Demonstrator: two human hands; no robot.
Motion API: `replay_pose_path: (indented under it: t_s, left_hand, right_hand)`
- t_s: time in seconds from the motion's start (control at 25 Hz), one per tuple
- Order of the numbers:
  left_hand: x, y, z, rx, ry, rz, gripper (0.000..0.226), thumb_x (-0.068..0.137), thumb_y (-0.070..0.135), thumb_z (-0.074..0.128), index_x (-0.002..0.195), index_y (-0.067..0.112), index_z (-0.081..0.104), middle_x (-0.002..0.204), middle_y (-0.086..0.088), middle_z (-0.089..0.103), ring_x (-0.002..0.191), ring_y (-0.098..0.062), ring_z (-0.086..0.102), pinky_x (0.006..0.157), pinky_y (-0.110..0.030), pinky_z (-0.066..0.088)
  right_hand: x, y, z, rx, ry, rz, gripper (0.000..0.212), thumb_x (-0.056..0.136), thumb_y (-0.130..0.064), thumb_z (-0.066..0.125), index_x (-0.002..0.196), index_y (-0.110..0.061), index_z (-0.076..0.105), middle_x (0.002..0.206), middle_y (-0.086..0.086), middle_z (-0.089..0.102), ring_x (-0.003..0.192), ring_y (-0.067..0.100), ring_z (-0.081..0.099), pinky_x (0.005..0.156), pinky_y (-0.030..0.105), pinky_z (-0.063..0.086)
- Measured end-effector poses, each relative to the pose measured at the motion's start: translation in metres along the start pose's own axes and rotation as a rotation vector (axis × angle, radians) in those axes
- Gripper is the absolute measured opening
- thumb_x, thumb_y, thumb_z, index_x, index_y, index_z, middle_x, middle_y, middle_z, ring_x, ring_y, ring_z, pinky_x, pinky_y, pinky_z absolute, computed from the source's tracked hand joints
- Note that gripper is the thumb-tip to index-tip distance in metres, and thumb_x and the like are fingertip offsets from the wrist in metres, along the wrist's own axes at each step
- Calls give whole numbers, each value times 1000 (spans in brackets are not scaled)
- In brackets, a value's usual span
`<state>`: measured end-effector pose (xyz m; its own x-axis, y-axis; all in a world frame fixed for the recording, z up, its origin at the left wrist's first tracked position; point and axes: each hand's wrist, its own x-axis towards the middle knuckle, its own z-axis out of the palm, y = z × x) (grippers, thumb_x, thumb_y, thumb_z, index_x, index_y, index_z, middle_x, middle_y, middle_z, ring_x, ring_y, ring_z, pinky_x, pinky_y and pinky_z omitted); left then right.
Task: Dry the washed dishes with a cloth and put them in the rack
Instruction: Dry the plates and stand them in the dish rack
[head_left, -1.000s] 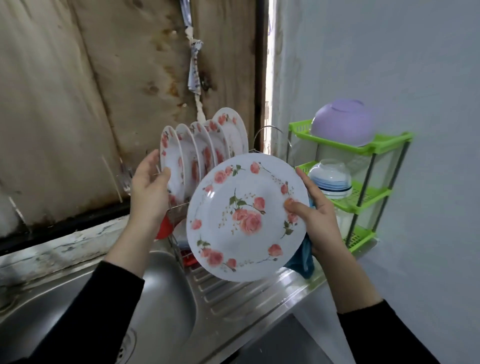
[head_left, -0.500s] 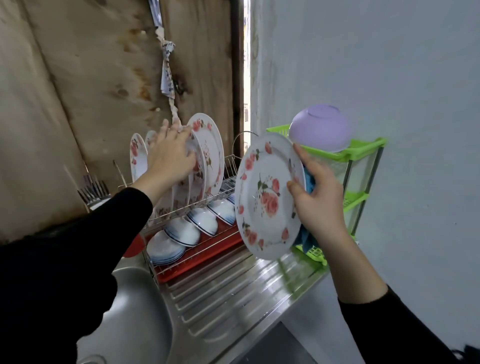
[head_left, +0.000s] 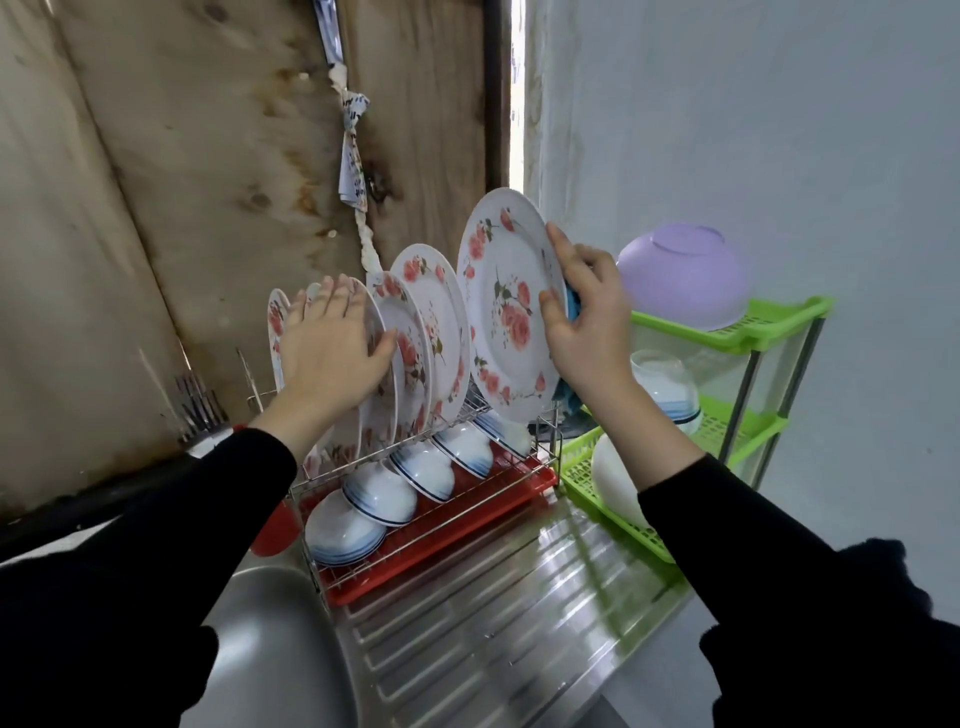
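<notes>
White rose-printed plate (head_left: 506, 306) stands on edge in the right hand (head_left: 587, 332), thumb on its face, fingers behind pinching it with the blue cloth (head_left: 573, 306). Its lower rim is at the right end of the rack (head_left: 557, 441), parallel to the racked plates (head_left: 431, 322) (a gap beside them). Left hand (head_left: 332, 348), fingers spread, leans on those plates; the slot seems straight down.

Six floral plates (head_left: 506, 322), five blue-rimmed bowls (head_left: 423, 467) below the left fingers (head_left: 332, 296), one purple bowl (head_left: 685, 275) beside the right fingers (head_left: 563, 249).

right hand (head_left: 587, 332) gripping floral plate (head_left: 506, 312), rack (head_left: 441, 499), left hand (head_left: 332, 353) on plates (head_left: 415, 338)
</notes>
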<state>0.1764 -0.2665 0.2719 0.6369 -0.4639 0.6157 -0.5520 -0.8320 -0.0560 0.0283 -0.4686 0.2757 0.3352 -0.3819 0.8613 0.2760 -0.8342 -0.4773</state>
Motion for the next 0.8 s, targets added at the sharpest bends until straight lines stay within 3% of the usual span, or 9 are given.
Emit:
replay_pose_path:
  t_s: [0.2, 0.36, 0.52, 0.68, 0.8]
  left_hand:
    - [0, -4, 3, 50, 29, -7, 89, 84, 64, 14, 147, 6, 36, 157, -12, 29, 147, -23, 21, 117, -38, 7]
    - [-2, -4, 4, 71, 39, -13, 94, 82, 66, 7, 145, 5, 40, 154, -13, 33, 146, -24, 25, 117, -39, 10]
    - [-2, -3, 4, 88, 38, -17, 94, 81, 66, 5, 147, 7, 38, 155, -11, 33, 146, -23, 24, 117, -38, 9]
    - [-4, -3, 4, 83, 42, -18, 96, 80, 66, 4, 146, 7, 39, 155, -11, 33, 146, -23, 24, 117, -38, 9]
    - [-5, -3, 3, 85, 43, -26, 96, 79, 66, 5, 144, 6, 42, 154, -11, 35, 145, -23, 26, 116, -40, 11]
  right_hand:
    - [12, 18, 31, 48, -26, -4, 59, 87, 2, 57, 143, -13, 45, 114, 2, 43, 106, 11, 45, 92, -2, 30]
    - [5, 27, 44, 108, 81, -11, 56, 88, 1, 58, 141, -12, 47, 117, 0, 42, 109, 7, 43, 96, 4, 34]
    - [-1, 32, 54, 113, 150, -84, 52, 87, 1, 58, 138, -7, 49, 120, 12, 48, 113, 20, 47, 99, 8, 37]
    - [-8, 45, 71, 81, 108, -117, 55, 86, 5, 59, 139, -5, 49, 119, 15, 51, 109, 11, 45, 100, 16, 41]
    - [-11, 53, 83, 103, 91, -124, 54, 86, 8, 60, 138, -1, 48, 117, 20, 52, 110, 5, 41, 101, 6, 34]
